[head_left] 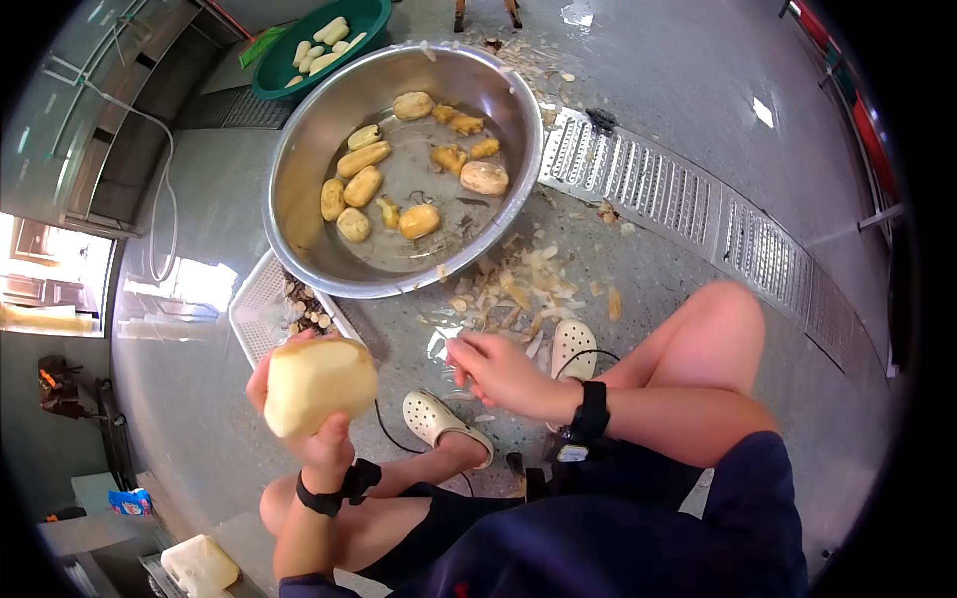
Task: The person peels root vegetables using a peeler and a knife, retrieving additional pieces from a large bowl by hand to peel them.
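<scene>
A large, pale peeled root piece (321, 387) is gripped in my left hand (324, 439), fingers round its left side and underside. My right hand (503, 374) hovers over the floor to the right, apart from the root, its fingers curled together; what they hold, if anything, is too small to make out. Beyond both hands stands a wide metal basin (399, 289) with some water, several unpeeled brownish root pieces (363, 186) and knobbly yellow pieces (449, 157). Peelings (528, 284) lie on the floor between the basin and my right hand.
Behind the basin is a green tub (264, 80) with several pale peeled pieces. A white basket (249, 309) with dark scraps stands at the basin's lower left. A metal drain grating (668, 189) runs rightward. My feet in cream clogs (434, 417) are near my hands.
</scene>
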A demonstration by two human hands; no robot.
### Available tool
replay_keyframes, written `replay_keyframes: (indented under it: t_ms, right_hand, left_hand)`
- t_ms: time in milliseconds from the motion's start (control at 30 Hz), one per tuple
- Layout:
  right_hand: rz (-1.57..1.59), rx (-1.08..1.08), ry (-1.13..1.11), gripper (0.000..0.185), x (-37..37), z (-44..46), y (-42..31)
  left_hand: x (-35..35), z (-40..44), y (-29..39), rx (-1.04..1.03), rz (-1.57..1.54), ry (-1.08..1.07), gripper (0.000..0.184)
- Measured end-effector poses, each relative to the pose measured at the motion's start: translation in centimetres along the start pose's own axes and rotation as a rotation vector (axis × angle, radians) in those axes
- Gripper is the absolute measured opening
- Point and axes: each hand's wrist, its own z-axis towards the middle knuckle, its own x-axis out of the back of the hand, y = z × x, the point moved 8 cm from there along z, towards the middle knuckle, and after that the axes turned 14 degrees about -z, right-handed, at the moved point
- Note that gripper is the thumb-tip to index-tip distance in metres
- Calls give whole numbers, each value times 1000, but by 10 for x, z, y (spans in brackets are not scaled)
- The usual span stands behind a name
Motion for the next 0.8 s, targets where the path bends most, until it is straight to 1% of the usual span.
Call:
replay_keyframes:
  t_ms: [100, 133, 167, 200, 233, 267, 333, 367, 467, 500, 567, 600, 633, 667, 733, 767, 800]
  right_hand:
    - [102, 157, -16, 43, -7, -12, -38]
    - [155, 173, -49, 42, -12, -15, -43]
    - [207, 190, -84, 40, -17, -18, -47]
    - [258, 207, -125, 39, -23, -21, -50]
    - [301, 184, -77, 35, -23, -19, -43]
    - [350, 194, -61, 36, -21, -15, -39]
    - [442, 214, -29, 38, -12, -11, -37]
    - [432, 202, -30, 41, -9, -13, -39]
    - [376, 231, -85, 42, -6, -15, -42]
    - [329, 240, -102, 42, -6, -15, -41]
    - [232, 260, -135, 43, -4, -14, -38]
    - [106, 276, -90, 42, 1, -16, -43]
    - [-23, 294, -45, 41, 5, -19, -53]
    - [-151, 311, -1, 40, 9, -21, -58]
    - [-478, 652, 277, 36, 24, -29, -74]
    - [-637, 826, 413, 34, 27, -38, -82]
    - [-781, 852, 373, 32, 23, -43, -87]
  left_hand:
    - [-15, -10, -16, 39, -67, -60, 102]
    - [-20, -15, -21, 45, -84, -87, 104]
    - [-23, -23, -27, 59, -39, -107, 106]
    - [-31, -25, -29, 15, 91, -202, 109]
    - [-36, -25, -32, 67, 127, -263, 114]
    - [-39, -25, -34, 116, 164, -323, 119]
    - [-47, -31, -41, 311, -95, -154, 125]
    - [-51, -35, -45, 405, -230, -66, 128]
    - [-51, -39, -51, 652, -218, -123, 133]
    - [-48, -37, -52, 673, -160, -146, 135]
    - [-46, -37, -56, 682, -179, -210, 134]
    - [-47, -36, -58, 685, -189, -247, 134]
    - [-45, -35, -57, 692, -222, -201, 127]
    - [-42, -32, -57, 701, -194, -198, 125]
    - [-33, -27, -59, 717, -141, -186, 121]
    - [-29, -26, -59, 733, -170, -140, 116]
    - [-28, -24, -58, 738, -177, -136, 114]
